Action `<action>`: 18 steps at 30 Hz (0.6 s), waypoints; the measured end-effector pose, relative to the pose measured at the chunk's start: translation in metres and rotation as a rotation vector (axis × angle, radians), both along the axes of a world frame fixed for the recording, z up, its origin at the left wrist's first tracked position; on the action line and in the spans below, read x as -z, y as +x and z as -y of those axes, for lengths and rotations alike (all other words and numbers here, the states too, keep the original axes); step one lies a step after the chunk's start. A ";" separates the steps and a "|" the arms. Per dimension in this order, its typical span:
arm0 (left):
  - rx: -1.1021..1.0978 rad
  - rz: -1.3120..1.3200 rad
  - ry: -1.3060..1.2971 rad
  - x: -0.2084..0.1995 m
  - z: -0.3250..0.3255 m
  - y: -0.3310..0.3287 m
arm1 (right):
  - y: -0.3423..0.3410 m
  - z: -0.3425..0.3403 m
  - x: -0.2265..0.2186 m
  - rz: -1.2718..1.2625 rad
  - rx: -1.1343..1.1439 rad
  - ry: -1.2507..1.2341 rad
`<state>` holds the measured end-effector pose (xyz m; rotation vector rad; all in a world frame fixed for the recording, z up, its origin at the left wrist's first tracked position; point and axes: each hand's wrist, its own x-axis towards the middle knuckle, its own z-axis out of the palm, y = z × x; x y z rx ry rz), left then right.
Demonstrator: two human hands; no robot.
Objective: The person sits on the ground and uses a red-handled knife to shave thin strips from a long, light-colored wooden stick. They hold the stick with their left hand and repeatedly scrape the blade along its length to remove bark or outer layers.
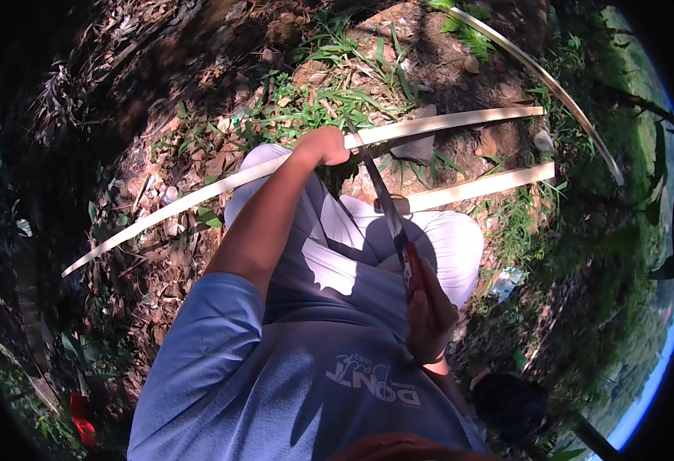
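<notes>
A long pale wooden strip (221,187) runs from the lower left across my left knee to the upper right. My left hand (326,146) is closed around it near its middle. My right hand (431,313) grips the red handle of a narrow-bladed saw (387,201) in front of my lap. The saw's dark blade points away from me and crosses the strip just right of my left fist; its teeth are too small to make out. A dark grey stone (415,146) lies under the strip's right part.
A shorter pale wooden piece (484,187) lies beyond my right knee. Another long strip (538,71) curves along the ground at the far right. Green grass (344,100), dry leaves and bare soil surround me. Something red (82,419) lies at the lower left.
</notes>
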<state>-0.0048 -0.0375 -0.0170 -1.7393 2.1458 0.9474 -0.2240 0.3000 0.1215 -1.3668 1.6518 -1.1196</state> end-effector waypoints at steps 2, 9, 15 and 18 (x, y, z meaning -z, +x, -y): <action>-0.011 0.003 -0.008 -0.003 -0.004 -0.001 | 0.012 0.023 0.033 0.030 0.017 -0.048; -0.074 0.016 0.033 0.003 -0.006 0.006 | 0.052 0.161 0.129 0.076 -0.051 -0.099; -0.065 -0.009 0.035 0.000 0.000 0.002 | 0.092 0.262 0.136 0.152 -0.037 -0.365; -0.047 -0.058 0.073 0.003 0.005 0.006 | 0.088 0.255 0.134 0.177 -0.069 -0.290</action>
